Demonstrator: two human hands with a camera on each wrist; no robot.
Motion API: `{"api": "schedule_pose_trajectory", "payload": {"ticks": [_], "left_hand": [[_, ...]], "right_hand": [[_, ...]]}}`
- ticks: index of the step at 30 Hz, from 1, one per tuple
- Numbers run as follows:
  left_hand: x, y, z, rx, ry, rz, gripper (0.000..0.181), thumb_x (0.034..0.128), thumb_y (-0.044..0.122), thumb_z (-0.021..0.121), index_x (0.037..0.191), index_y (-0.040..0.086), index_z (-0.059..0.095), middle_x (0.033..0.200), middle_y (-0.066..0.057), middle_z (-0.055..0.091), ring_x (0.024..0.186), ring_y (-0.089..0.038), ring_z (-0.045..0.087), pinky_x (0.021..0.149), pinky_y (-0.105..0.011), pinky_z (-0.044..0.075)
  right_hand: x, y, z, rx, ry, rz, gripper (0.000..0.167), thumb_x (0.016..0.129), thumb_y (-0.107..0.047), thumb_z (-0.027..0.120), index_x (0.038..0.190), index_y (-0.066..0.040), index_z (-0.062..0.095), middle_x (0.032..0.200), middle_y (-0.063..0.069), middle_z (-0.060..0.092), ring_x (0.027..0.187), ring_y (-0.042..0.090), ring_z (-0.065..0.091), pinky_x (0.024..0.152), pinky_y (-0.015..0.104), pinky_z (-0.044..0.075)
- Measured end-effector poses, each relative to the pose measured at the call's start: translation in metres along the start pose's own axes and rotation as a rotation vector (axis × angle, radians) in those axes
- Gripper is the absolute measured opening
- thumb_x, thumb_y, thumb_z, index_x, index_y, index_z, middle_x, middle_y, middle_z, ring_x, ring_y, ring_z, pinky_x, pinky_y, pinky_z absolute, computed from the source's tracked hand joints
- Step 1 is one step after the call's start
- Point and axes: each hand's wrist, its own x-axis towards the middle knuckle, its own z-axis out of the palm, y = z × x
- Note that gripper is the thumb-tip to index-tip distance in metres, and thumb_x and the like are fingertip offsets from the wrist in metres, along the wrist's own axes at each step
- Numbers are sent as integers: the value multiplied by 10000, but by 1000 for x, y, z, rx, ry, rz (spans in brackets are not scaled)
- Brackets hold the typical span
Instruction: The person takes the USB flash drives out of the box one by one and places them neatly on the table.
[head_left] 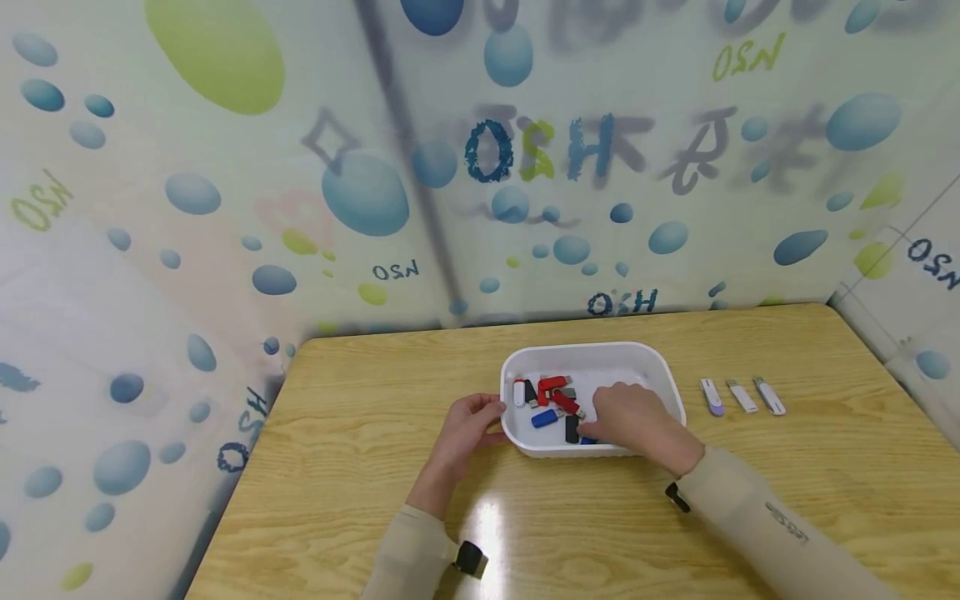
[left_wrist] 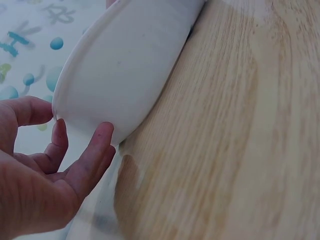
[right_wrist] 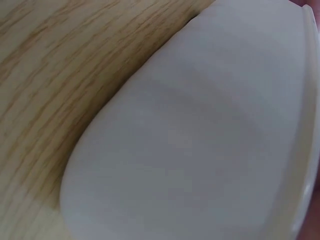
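Observation:
A white plastic box (head_left: 543,451) stands on the wooden table with several USB flash drives in it: red drives (head_left: 556,382), a blue drive (head_left: 545,418), a black drive (head_left: 572,429) and a white one (head_left: 519,393). My left hand (head_left: 467,429) is at the box's left end; in the left wrist view its fingers pinch the rim (left_wrist: 56,95) and others touch the outer wall. Over the front wall reaches my right hand (head_left: 633,417), its thumb down beside the black drive. Its other fingertips are hidden, and the right wrist view shows mostly the box's outer wall (right_wrist: 175,135).
Right of the box, three flash drives lie in a row on the table (head_left: 840,467): a white and purple one (head_left: 712,397), a white one (head_left: 742,396) and another white one (head_left: 769,396). A patterned curtain (head_left: 480,250) hangs behind the table.

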Motion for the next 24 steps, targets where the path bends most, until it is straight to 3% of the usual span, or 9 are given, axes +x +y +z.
{"api": "schedule_pose_trajectory", "payload": {"ticks": [10, 18, 24], "left_hand": [[0, 0, 1, 3, -4, -6, 366, 1016, 149, 589, 1241, -139, 596, 1254, -242, 629, 1164, -332, 646, 876, -387, 639], [-2, 2, 1, 7, 3, -16, 368, 1021, 155, 587, 1255, -129, 595, 1270, -242, 625, 1170, -335, 643, 884, -390, 636], [-3, 2, 0, 9, -2, -18, 375, 1027, 158, 585, 1269, -128, 590, 1286, -245, 620, 1184, -343, 636, 891, -394, 634]], "right_hand": [[-1, 4, -3, 19, 8, 3, 223, 915, -256, 780, 943, -47, 709, 719, 50, 574, 655, 194, 552, 594, 286, 443], [-2, 5, -2, 22, 36, -10, 271, 902, -317, 806, 877, -70, 697, 677, 33, 561, 609, 179, 533, 548, 277, 412], [-1, 3, 0, 11, 26, -14, 255, 896, -289, 816, 937, -62, 706, 716, 32, 567, 645, 179, 539, 579, 280, 427]]}}
